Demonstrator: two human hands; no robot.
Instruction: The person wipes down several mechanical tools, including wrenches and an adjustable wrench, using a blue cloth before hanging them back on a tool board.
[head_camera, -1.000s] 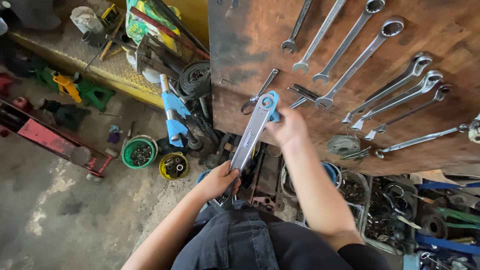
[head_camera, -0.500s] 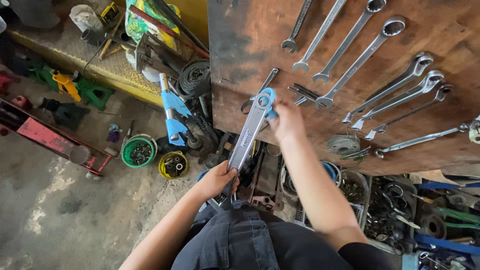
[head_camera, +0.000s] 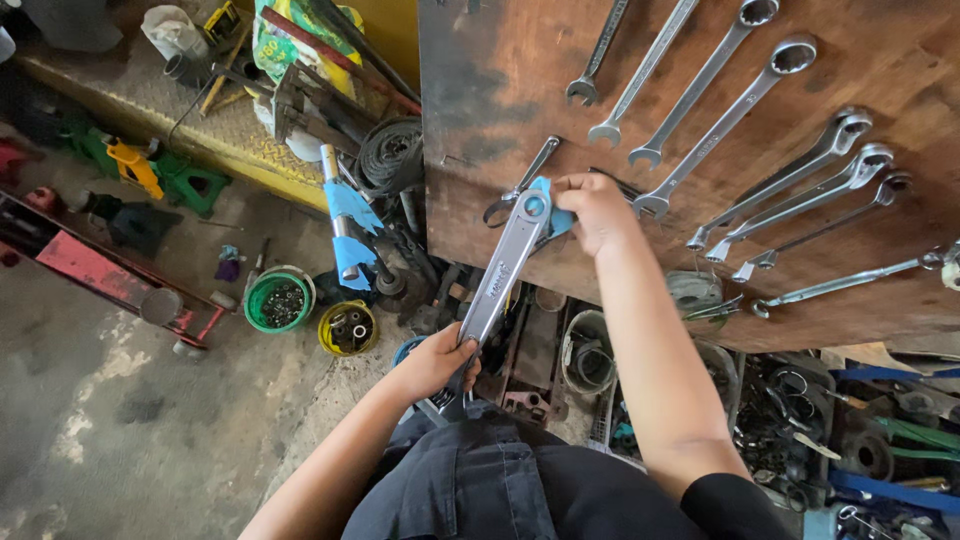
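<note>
A rust-brown wooden tool board (head_camera: 500, 80) fills the upper right of the frame, hung with long silver combination wrenches (head_camera: 725, 120). Across the centre slants a large flat grey metal wrench with a blue head (head_camera: 505, 265). The right hand (head_camera: 595, 208) pinches its blue head against the board, fingers clamped. The left hand (head_camera: 437, 362), lower centre, grips the handle end, fingers wrapped shut. Left of centre sits a small green tub of bolts (head_camera: 279, 299).

A single head-worn camera looks steeply down from close above the person's arms. The wooden tool board (head_camera: 690, 150) fills the frame from 12 to 3 o'clock, the concrete floor (head_camera: 120, 430) lies toward 8 o'clock, and the person's dark-clothed lap sits at 6 o'clock.
</note>
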